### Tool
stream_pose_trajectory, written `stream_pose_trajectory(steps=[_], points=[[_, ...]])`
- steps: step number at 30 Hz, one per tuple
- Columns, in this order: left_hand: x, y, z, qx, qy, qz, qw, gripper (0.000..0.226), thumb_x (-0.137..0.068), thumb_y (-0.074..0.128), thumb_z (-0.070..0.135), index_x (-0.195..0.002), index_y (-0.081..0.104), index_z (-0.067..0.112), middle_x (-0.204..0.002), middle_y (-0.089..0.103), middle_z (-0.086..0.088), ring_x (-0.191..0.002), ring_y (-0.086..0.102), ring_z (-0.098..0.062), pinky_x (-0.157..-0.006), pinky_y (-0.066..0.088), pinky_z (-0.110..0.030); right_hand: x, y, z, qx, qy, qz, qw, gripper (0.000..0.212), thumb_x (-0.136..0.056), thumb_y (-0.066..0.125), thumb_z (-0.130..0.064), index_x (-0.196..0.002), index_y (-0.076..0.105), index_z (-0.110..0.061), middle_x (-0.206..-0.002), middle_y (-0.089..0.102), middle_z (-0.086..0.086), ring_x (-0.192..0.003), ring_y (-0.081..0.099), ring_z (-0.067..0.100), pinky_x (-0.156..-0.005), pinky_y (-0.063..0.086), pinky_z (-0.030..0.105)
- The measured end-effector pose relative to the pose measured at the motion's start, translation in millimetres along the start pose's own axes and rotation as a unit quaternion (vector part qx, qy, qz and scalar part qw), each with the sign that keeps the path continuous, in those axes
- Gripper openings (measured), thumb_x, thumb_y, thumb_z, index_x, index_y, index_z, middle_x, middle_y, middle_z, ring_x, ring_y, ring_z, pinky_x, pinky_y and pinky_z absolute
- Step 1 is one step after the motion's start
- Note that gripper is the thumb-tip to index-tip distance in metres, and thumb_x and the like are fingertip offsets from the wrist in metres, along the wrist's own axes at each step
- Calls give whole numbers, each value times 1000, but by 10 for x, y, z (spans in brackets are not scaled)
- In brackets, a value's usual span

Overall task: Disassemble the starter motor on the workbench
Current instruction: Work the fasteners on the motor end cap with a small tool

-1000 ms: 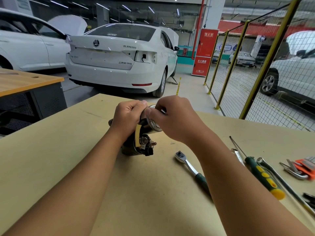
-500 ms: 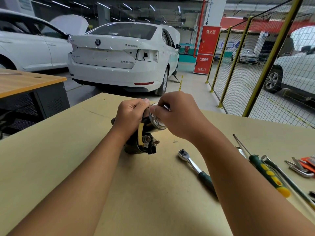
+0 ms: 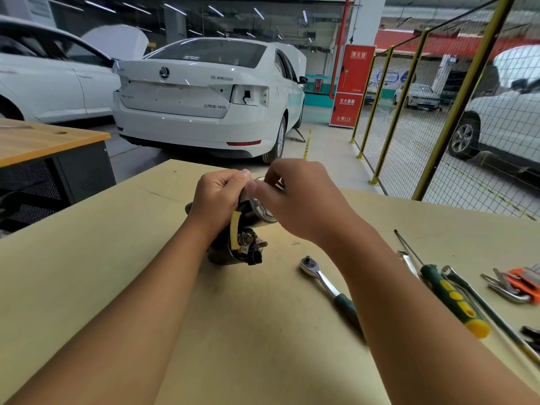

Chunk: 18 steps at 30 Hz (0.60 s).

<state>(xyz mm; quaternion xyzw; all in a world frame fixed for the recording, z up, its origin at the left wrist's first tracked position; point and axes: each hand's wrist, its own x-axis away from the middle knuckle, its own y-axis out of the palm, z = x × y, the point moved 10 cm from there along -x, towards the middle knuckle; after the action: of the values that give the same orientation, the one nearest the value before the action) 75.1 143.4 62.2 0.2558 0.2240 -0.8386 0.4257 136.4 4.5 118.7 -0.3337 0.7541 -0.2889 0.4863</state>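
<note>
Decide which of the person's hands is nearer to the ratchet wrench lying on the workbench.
Right. The right hand works above and just behind the ratchet wrench; the left hand grips the starter motor further left.

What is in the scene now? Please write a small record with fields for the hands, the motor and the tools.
left hand: grips the dark cylindrical starter motor
right hand: fingers curled at the motor's silver metal end cap
motor: held tilted on the tan workbench
tools to the right: chrome ratchet wrench, green-and-yellow-handled screwdriver, both untouched
</note>
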Motion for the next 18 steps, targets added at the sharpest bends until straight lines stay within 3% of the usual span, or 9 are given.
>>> stream_pose_trajectory(steps=[2,6,8,11,13,18], points=[[-1,-8,-13,3,-1,3,1000,51,-102,54,28,-51,47,29,-51,36,14,-52,34,-6,-51,32,-20,-6,22,-17,32,-7,-8,999,31,-97,59,-47,-86,62,-18,-75,58,-5,-75,56,21,-65,53,43],[4,-1,-1,5,0,1,1000,51,-103,54,27,-52,47,25,-52,37,12,-53,34,-8,-54,33,-23,-2,-36,-42,19,-23,3,1000,7,-91,68,-30,-95,65,-24,-76,51,-14,-82,58,22,-65,53,39],[3,-4,4,3,3,-3,1000,50,-102,53,28,-52,50,24,-52,39,11,-53,37,-7,-54,34,-22,23,-39,-47,1,-23,8,1000,11,-89,70,-33,-97,64,-28,-74,48,-19,-79,57,16,-61,51,34],[6,-1,-13,8,0,-8,1000,48,-102,51,30,-56,54,18,-54,42,0,-56,42,-9,-57,39,-25,35,-12,-19,-4,-5,27,1000,27,-92,63,-51,-89,61,-24,-72,53,-14,-73,55,13,-58,48,34],[5,-4,-7,4,-3,-3,1000,50,-102,51,28,-52,48,26,-51,38,10,-53,37,-5,-54,35,-19,20,4,8,19,10,37,999,33,-96,58,-51,-81,57,-22,-71,54,-8,-72,55,18,-58,48,37],[-1,-16,-12,2,-2,1,1000,49,-103,54,26,-56,46,14,-52,38,8,-54,35,-11,-55,33,-29,-6,12,-37,5,-2,14,1000,12,-93,66,-35,-92,62,-24,-81,56,-10,-83,58,21,-68,54,41]])
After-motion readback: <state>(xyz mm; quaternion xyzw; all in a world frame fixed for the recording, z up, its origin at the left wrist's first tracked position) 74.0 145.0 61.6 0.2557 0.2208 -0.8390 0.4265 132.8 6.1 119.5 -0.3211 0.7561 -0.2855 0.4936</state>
